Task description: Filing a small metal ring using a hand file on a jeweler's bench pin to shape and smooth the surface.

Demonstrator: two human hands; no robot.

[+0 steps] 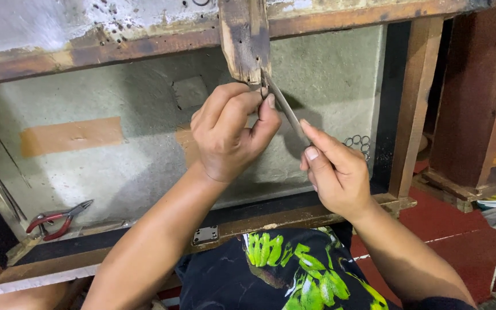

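A worn wooden block hangs down from the upper rail of an old wooden frame. My left hand is closed just under the block's lower end, its fingers pinched at the top of a thin grey metal blade. The blade slants down to the right from the block. My right hand grips the blade's lower end between thumb and fingers. What the left fingertips pinch is hidden.
Red-handled pliers lie on the frame's lower ledge at left. A small metal hinge plate sits on the bottom rail. Small metal rings hang by the right post. Red tiled floor lies to the right.
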